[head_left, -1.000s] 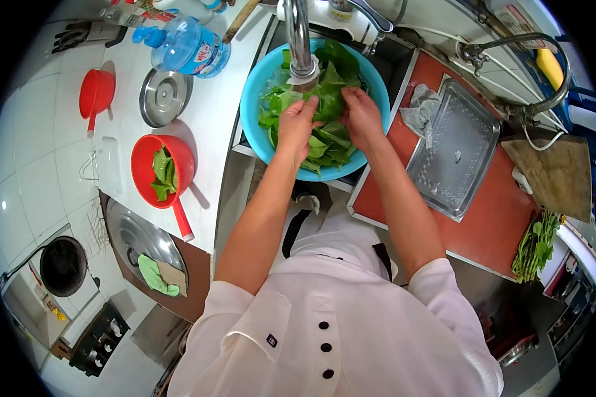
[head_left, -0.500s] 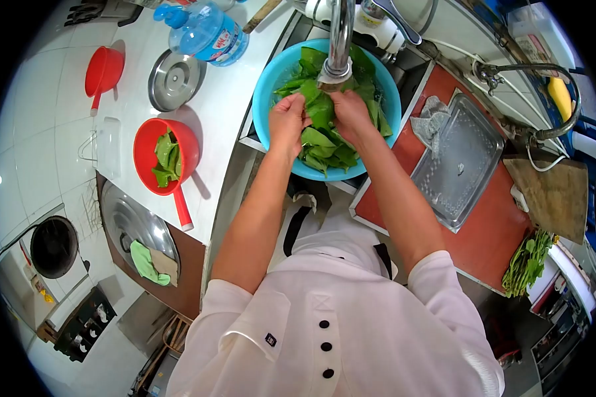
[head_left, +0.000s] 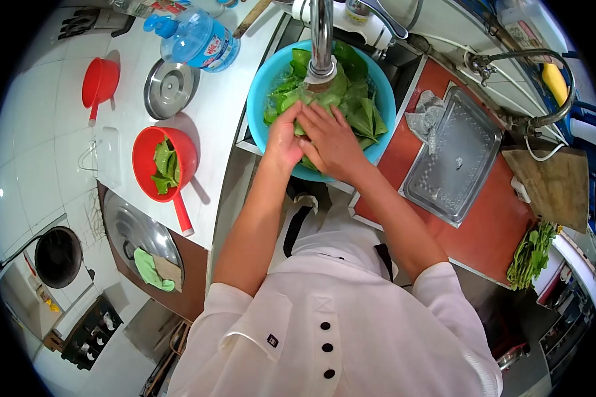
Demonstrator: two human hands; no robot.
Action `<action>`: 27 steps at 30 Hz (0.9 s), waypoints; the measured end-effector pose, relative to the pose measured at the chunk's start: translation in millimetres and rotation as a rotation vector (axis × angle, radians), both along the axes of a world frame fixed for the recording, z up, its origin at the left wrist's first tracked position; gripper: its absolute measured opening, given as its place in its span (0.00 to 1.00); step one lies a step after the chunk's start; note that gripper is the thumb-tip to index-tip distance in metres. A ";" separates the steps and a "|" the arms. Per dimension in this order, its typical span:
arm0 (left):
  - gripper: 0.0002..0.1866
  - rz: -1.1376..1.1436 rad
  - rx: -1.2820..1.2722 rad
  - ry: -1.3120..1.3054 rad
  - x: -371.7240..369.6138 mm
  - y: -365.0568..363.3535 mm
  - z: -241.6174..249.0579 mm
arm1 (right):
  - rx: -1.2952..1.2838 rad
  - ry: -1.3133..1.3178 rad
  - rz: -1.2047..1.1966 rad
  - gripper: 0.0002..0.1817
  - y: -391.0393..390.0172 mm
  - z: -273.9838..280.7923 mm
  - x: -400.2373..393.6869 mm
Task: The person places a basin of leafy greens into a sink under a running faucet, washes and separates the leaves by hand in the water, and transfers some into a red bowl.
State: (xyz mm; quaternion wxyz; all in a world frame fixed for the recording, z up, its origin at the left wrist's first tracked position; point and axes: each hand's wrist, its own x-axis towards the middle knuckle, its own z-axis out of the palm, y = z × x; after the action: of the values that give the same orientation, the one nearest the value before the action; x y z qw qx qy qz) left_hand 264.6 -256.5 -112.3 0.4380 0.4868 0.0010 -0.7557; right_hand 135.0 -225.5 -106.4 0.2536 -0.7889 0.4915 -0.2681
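Note:
A blue basin (head_left: 254, 109) full of wet green leaves (head_left: 362, 118) stands in the sink under the metal tap (head_left: 322, 46). Over it my hands meet, just below the tap's mouth. My left hand (head_left: 283, 140) is at a large green leaf (head_left: 331, 94) and appears to grip its lower part; most of its fingers are hidden. Across the leaf and against the left hand lies my right hand (head_left: 332, 140), its fingers stretched out flat. Water runs onto the leaf near the fingertips.
Left on the white counter are a red ladle (head_left: 139, 162) holding leaves, another red ladle (head_left: 98, 81), a steel lid (head_left: 169, 89) and a blue bottle (head_left: 208, 43). At right, a metal tray (head_left: 453, 162) and grey cloth (head_left: 426, 119) lie on the red surface, near greens (head_left: 533, 255).
My hands, apart at either side of the leaf before, have come together. The right hand has moved left and down and flattened over the leaf. The view has shifted slightly.

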 end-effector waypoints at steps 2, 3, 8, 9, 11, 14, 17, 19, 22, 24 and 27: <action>0.18 -0.050 -0.078 0.046 3.9 3.8 -5.2 | 0.012 0.053 0.138 0.27 11.6 3.9 -8.5; 0.17 -0.018 -0.052 0.079 3.4 4.5 -8.3 | 0.010 0.055 0.136 0.27 14.0 3.0 -14.8; 0.16 0.057 -0.089 0.182 -2.1 2.9 -10.8 | 0.007 -0.211 -0.127 0.22 18.6 -19.7 -30.0; 0.16 0.011 -0.155 0.126 -6.4 0.9 -9.5 | 0.007 -0.211 -0.127 0.22 14.3 -26.9 -28.4; 0.16 -0.036 -0.222 0.070 -13.4 -5.6 -6.9 | 0.426 -0.713 -0.538 0.20 -0.5 -36.6 -24.3; 0.16 -0.127 -0.226 0.018 -24.6 -15.5 -3.3 | 0.897 -1.090 -0.618 0.18 -25.3 -29.2 -37.1; 0.17 -0.217 -0.221 -0.164 -26.0 -20.2 -0.3 | 0.841 -1.017 -0.640 0.13 -33.8 -36.4 -40.1; 0.15 -0.202 -0.195 -0.442 -19.6 -23.8 -4.0 | 0.836 -0.967 -0.662 0.12 -31.6 -41.0 -43.2; 0.14 -0.089 -0.270 -0.494 1.1 -29.5 -16.8 | 0.816 -0.981 -0.687 0.12 -24.8 -51.3 -47.1; 0.15 -0.109 -0.268 -0.573 9.5 -31.0 6.0 | 0.769 -0.863 -0.644 0.12 -18.3 -59.9 -50.8; 0.20 -0.423 -0.604 -0.930 38.1 -20.3 39.6 | 0.560 -0.390 -0.474 0.12 -15.6 -69.5 -56.8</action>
State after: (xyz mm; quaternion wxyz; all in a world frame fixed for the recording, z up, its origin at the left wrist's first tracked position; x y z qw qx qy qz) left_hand 302.6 -276.7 -72.8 0.3515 0.6104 -0.5030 -0.5009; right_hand 78.3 -241.1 -176.0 0.4779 -0.4890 0.6561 -0.3194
